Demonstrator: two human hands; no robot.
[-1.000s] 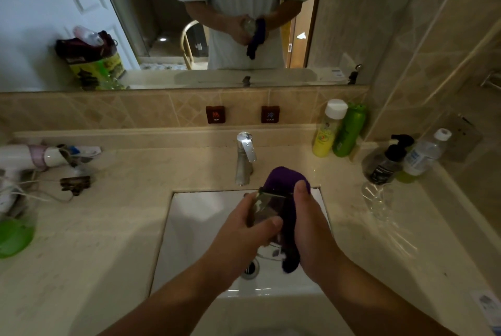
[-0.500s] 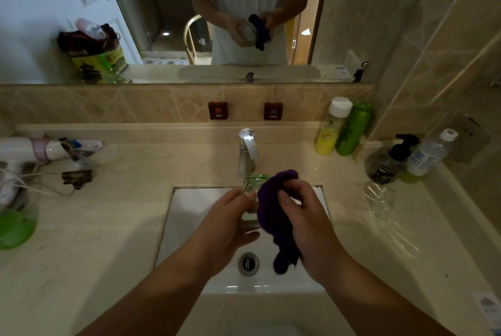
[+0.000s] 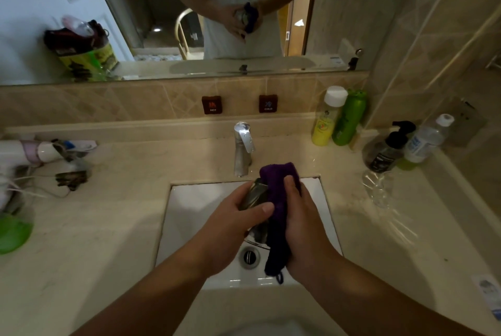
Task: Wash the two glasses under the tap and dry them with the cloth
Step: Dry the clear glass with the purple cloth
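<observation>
Over the white sink (image 3: 195,208) my left hand (image 3: 233,230) grips a clear glass (image 3: 254,194), tilted with its far end toward the tap (image 3: 243,148). My right hand (image 3: 303,221) presses a purple cloth (image 3: 279,200) against the glass's right side; the cloth covers that side and hangs down past my wrist. A second clear glass (image 3: 378,186) stands on the counter at the right, in front of the bottles. No water runs from the tap.
Yellow and green bottles (image 3: 339,118) stand at the back right, a black pump bottle (image 3: 387,148) and a clear bottle (image 3: 425,143) further right. A hair dryer (image 3: 24,151) with cords and a green cup (image 3: 13,230) lie on the left. The mirror (image 3: 189,10) faces me.
Both hands have turned the glass against the cloth over the sink; the cloth bunched over the glass's top half a second ago and now lies along its right side again.
</observation>
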